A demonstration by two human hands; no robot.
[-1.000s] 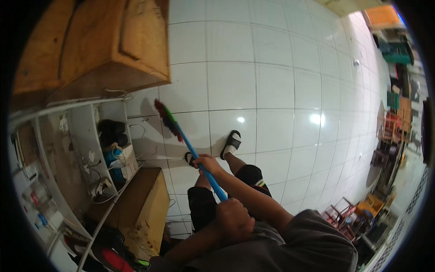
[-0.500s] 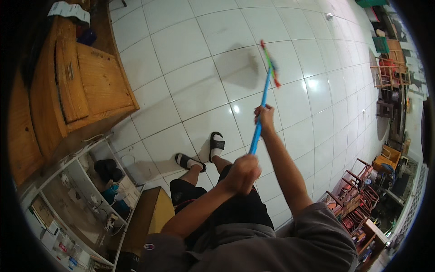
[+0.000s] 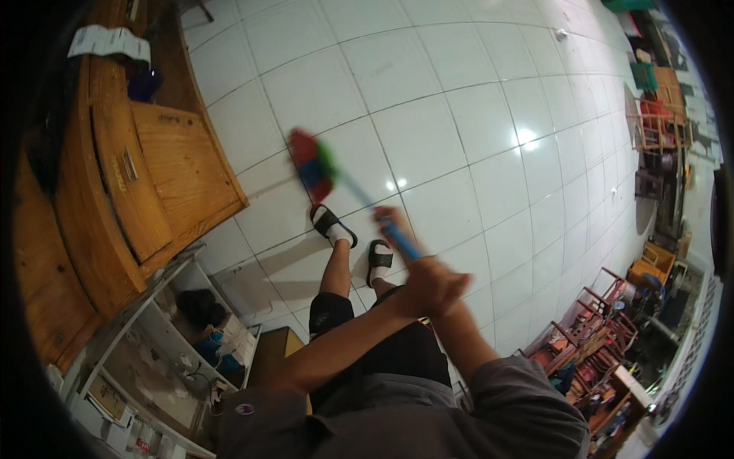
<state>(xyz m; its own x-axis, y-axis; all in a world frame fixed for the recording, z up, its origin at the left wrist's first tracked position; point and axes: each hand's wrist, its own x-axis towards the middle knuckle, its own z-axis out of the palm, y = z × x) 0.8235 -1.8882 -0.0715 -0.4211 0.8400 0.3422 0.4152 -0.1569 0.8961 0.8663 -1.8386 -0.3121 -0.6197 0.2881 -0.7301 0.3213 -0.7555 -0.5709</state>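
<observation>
**Both hands gripping a blue-handled broom over white tile**

The person stands on a white tiled floor (image 3: 459,115), looking down along their own body. The left hand (image 3: 432,287) is wrapped tight around the upper end of the broom (image 3: 359,200), fingers closed on its blue handle. The right hand (image 3: 391,223) sits lower on the same handle, toward 11 o'clock from the left hand; it is blurred, yet it appears closed around the shaft too. From the hands the handle runs up toward 10 o'clock, ending in a blurred red, blue and green broom head (image 3: 312,164) over the tiles just above the feet.

Both feet wear black sandals (image 3: 332,226) with white socks, directly at 6 o'clock from the broom head. A wooden cabinet (image 3: 145,183) fills the 9 o'clock side of the view, with a sheet of white paper (image 3: 108,42) lying on its top near 11 o'clock. A white metal shelf (image 3: 164,359) holding small clutter stands at 7 o'clock. Stacked red and orange chairs (image 3: 596,336) crowd the 4 o'clock edge, well apart from the person.
</observation>
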